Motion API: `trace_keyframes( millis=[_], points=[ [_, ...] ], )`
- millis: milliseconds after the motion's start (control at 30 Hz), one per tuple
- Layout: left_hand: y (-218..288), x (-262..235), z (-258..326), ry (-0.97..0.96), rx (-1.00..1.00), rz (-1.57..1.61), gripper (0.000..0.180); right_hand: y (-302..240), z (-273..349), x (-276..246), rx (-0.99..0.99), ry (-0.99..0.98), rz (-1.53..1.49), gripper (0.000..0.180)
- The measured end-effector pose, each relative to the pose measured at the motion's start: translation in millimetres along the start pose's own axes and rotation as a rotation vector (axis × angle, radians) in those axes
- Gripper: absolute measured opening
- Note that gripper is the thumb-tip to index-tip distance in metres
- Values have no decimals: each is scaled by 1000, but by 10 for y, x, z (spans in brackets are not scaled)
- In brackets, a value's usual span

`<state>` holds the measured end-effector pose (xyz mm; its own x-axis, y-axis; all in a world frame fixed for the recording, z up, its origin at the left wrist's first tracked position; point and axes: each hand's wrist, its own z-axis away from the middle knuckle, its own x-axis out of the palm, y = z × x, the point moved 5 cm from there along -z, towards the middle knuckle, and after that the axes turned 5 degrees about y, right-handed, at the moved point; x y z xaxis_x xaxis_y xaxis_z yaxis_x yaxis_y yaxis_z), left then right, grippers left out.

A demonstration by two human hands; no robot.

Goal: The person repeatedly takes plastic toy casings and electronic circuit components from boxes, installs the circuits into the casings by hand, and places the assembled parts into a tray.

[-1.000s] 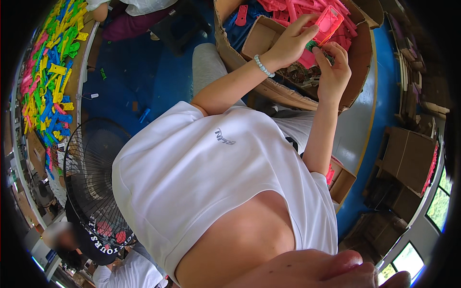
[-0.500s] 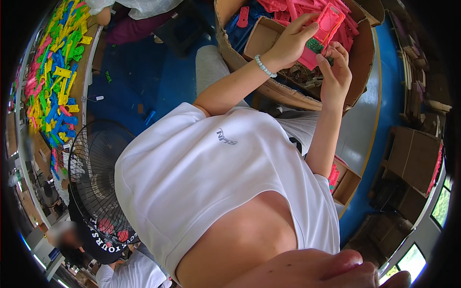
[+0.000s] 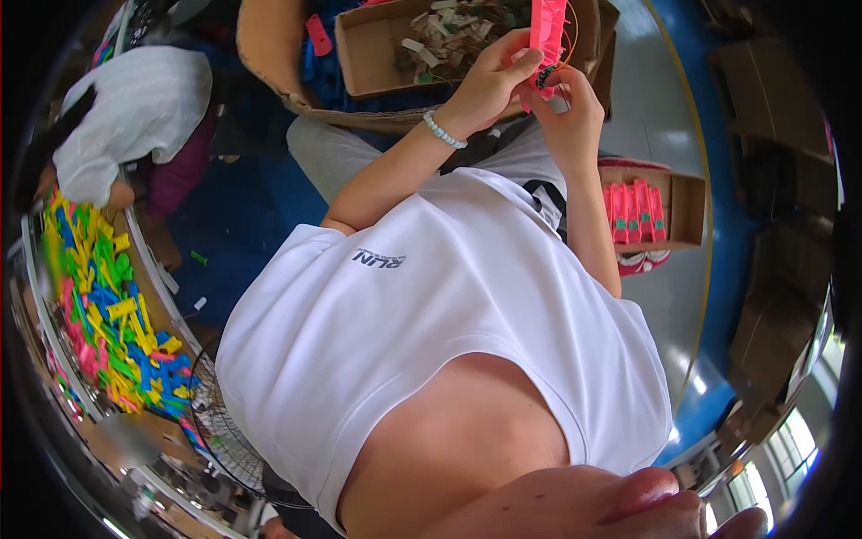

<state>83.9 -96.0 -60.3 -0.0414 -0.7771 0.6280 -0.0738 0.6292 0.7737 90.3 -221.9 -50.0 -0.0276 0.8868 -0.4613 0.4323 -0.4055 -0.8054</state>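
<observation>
Blue floor (image 3: pixel 224 234) underfoot, cardboard boxes around. Left hand (image 3: pixel 489 81) and right hand (image 3: pixel 566 112) both closed on pink plastic piece (image 3: pixel 548 36), held over open cardboard tray (image 3: pixel 377 45) of scraps. Small box (image 3: pixel 682 211) holds pink pieces. Piece's top cut off; fingertips partly hidden.

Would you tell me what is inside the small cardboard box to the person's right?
The small cardboard box holds a row of pink pieces standing side by side, some with green parts low down. Its right part shows bare cardboard. Whatever lies beneath the row is covered.
</observation>
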Motion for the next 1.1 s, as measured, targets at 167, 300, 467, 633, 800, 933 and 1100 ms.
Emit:
trace_keyframes(
  millis=[167, 300, 467, 633, 800, 933, 1100],
  points=[
    [-488, 126, -93, -110, -104, -264, 36, 680, 325, -767, 145, 312, 62, 33],
    [-444, -1, -177, -106, -107, -414, 33, 1962, 839, -2066, 393, 386, 638, 25],
    [64, -213, -295, -49, -56, -434, 28, 3741, 1928, -3521, 793, 88, 1199, 22],
    [496, -679, -433, 71, -22, -625, 28, 4201, 1821, -3439, 715, 136, 993, 15],
    [596, -1055, -585, 147, -151, -761, 28, 4594, 2007, -3514, 775, -236, 910, 17],
    [406, -1574, -910, 135, -148, -965, 25, 4630, 2074, -3629, 770, -419, 813, 20],
    [-175, -1865, -1667, -90, 89, -1569, 27, 4559, 1991, -3728, 717, -370, 915, 37]
  ],
)
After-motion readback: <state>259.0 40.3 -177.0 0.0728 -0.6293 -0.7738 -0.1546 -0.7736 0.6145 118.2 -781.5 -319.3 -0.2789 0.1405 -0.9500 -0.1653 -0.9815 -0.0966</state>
